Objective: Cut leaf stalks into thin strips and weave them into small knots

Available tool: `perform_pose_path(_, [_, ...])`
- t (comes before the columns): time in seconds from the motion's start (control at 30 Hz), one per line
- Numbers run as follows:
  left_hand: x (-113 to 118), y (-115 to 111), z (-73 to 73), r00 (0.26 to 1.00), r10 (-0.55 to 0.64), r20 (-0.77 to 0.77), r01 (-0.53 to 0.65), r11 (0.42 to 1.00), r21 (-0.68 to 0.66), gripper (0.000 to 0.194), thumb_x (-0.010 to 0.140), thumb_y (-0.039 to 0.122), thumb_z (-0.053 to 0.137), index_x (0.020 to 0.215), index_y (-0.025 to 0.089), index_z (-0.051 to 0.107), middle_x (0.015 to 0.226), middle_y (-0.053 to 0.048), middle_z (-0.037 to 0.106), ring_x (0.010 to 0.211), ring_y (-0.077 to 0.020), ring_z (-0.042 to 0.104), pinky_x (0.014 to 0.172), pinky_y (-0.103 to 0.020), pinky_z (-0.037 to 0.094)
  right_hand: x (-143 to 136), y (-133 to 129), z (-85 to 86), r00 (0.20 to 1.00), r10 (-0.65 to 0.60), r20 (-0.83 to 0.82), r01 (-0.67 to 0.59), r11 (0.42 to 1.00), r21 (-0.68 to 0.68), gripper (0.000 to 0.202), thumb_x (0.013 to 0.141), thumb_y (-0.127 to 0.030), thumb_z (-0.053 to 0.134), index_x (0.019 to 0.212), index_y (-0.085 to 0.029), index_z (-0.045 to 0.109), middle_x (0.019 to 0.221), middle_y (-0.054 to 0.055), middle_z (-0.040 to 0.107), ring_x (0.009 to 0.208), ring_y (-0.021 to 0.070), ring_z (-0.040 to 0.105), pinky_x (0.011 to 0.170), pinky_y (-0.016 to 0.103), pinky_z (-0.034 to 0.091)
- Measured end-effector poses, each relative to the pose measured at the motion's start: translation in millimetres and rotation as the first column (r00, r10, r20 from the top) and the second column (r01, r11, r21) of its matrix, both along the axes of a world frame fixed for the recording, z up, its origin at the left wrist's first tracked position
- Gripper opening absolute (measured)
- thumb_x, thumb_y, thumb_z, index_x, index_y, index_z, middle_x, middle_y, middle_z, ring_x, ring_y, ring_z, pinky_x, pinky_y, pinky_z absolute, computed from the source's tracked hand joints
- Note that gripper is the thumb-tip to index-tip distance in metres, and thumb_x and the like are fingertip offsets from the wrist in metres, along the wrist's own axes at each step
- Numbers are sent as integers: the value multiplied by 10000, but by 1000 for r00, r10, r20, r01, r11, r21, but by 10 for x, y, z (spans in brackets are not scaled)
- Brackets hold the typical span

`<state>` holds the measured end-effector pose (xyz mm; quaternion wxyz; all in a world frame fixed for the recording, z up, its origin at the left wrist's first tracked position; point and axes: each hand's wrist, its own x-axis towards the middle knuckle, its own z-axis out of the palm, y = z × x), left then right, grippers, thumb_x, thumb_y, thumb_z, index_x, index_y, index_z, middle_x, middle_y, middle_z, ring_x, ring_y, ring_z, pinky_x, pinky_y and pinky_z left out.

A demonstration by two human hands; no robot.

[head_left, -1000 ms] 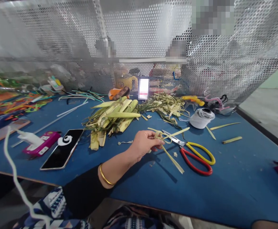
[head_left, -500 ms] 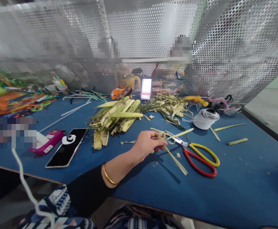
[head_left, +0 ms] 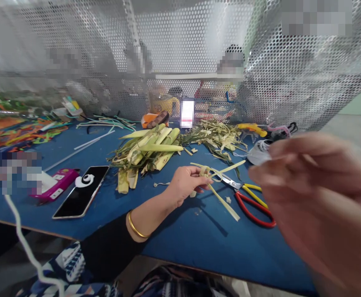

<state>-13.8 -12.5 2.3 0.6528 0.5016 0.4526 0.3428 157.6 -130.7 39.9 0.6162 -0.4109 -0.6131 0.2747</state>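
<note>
My left hand [head_left: 185,184] is closed, pinching a small knotted piece of pale green husk strips [head_left: 226,203] between thumb and fingers. Loose strip ends stick out to the right and downward. My right hand [head_left: 319,194] looms large and blurred at the right, close to the camera; its fingers look bent, but whether they grip anything is unclear. Scissors [head_left: 242,197] with one red and one yellow handle lie just right of the held strips, partly behind my right hand. A spool of white thread [head_left: 259,153] sits behind that hand, half covered.
Husk leaves [head_left: 155,148] are heaped beyond my left hand, with shredded scraps [head_left: 219,138] alongside. A dark phone [head_left: 81,194] and a magenta power strip [head_left: 55,185] lie at the left. A lit phone [head_left: 187,113] stands against the perforated metal screen [head_left: 195,37].
My right hand has come into view from the right, covering part of the scissors and spool. The left hand keeps its hold on the strips. The view has shifted slightly.
</note>
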Motion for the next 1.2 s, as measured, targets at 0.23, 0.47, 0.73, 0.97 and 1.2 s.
perform_pose_path(0.23, [-18,-17,53,995,-74,-60,76,997,24,116,635,176,763,728,143,702,584,-19,661,535,-105,605,510,-199,468,22,979,-29,884,-142,446,254,946,-202,303,832,-449,552,782,-185,692,695,30,625,701,177,556,629,291,398])
perform_pose_path(0.47, [-3,-82,53,936,-332,-121,340,939,50,42,627,132,726,659,137,699,578,-10,655,524,-99,600,500,-184,448,-38,1012,-228,927,358,114,-190,709,-680,365,696,-518,644,667,-153,640,550,-16,541,507,94,416,484,244,286])
perform_pose_path(0.73, [-11,-89,-53,831,-542,-125,543,839,-29,154,595,237,788,699,141,725,572,5,649,547,-96,593,570,-204,476,-141,1099,-344,949,-71,-306,-134,788,-601,371,560,-416,758,551,-180,472,427,-79,439,344,56,434,360,183,289])
perform_pose_path(0.97, [-28,-74,1,877,-475,-74,475,880,-17,167,600,252,787,693,136,711,646,-13,681,585,-101,614,586,-209,479,-169,1070,-303,923,-151,-353,-25,894,-448,375,634,-443,750,624,-185,478,523,-57,521,555,145,666,507,211,496])
perform_pose_path(1.2, [-16,-96,33,921,-376,-99,377,926,-7,231,683,352,739,631,137,672,615,-28,669,496,-85,563,477,-197,419,-194,1092,-413,974,-1,-226,-57,966,-253,217,808,-400,610,811,-201,523,699,-27,603,731,164,688,710,315,542])
